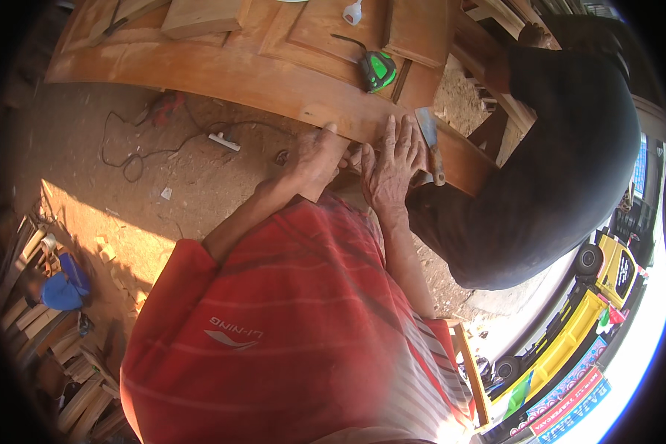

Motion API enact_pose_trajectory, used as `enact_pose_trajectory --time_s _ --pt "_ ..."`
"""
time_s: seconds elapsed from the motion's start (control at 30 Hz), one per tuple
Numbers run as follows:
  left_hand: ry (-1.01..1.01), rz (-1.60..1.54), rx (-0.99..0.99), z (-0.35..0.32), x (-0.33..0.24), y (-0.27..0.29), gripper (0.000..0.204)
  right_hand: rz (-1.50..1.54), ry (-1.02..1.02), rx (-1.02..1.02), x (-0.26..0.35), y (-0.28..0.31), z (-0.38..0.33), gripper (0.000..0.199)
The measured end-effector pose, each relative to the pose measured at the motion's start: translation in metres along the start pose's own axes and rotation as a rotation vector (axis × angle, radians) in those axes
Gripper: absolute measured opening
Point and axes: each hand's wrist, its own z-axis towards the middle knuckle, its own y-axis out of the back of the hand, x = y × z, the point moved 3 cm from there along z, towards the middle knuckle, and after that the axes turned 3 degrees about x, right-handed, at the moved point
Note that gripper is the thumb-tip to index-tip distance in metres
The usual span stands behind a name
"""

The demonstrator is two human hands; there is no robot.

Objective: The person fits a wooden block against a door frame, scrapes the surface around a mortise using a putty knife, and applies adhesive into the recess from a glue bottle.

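1. Wooden panel (274,83) lies ahead; I have the right hand (392,170) on its near edge, fingers extended.
2. The left hand (307,157) grips a wood piece (317,186) there.
3. A sideways slip could cut fingers on the bladed tool (429,135).

Smooth brown wood with a soft sheen forms the panelled slab (237,74), on which sit a green-and-black plastic tape measure (379,71) and a white plastic bottle (353,13), while below the slab spread rough, matt earth (192,177) and a red cloth shirt (288,303).
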Motion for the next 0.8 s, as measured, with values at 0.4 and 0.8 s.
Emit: enact_pose_trajectory --time_s 0.4,0.8 --pt "-0.135 -0.155 0.175 0.019 0.028 0.012 0.067 -0.051 -0.135 -0.021 -0.07 0.035 -0.008 0.044" --pt "-0.089 0.016 0.081 -0.002 -0.001 0.003 0.064 0.12 0.108 0.185 -0.043 0.065 -0.011 0.043"
